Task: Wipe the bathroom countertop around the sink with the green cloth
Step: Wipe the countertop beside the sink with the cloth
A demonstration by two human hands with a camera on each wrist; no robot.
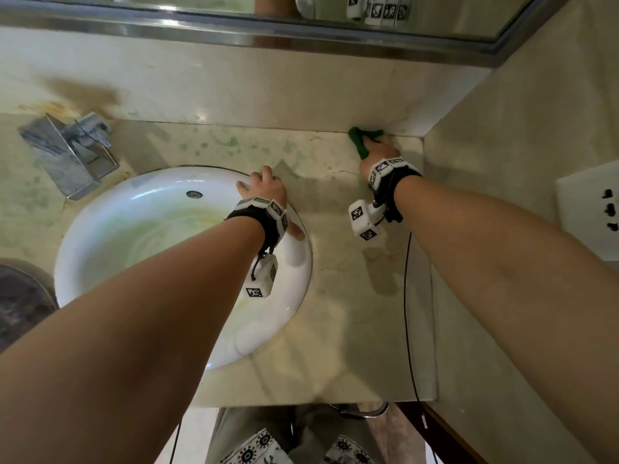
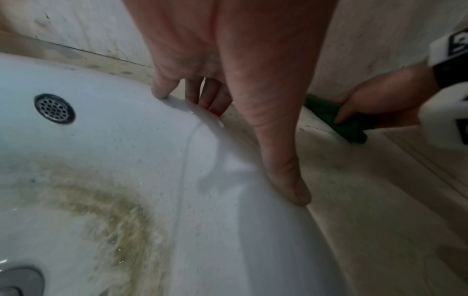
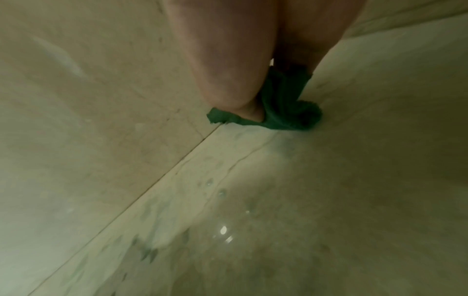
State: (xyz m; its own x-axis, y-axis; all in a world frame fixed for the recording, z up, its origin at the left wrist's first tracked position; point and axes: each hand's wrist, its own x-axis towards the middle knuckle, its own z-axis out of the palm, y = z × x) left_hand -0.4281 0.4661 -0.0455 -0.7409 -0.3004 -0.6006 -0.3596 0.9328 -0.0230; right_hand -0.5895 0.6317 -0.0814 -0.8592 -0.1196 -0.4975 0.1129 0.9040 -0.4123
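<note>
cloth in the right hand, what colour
Dark green cloth, gripped by the right hand; it shows best in the right wrist view.

Head view: moderately bright, greenish cast, wide-angle bending at edges; glare on sink (image 1: 294, 262) rim, soft arm shadows on countertop (image 1: 361, 296). Both wrist views: dim, soft, noisy, blurred.

A dark green bunched cloth (image 1: 363, 142) lies on the beige marbled stone countertop (image 1: 351, 279) blotched with pale green stains, beside a round white ceramic sink (image 1: 294, 262) streaked yellowish-green inside, near a grey metal faucet (image 1: 67, 152).
</note>
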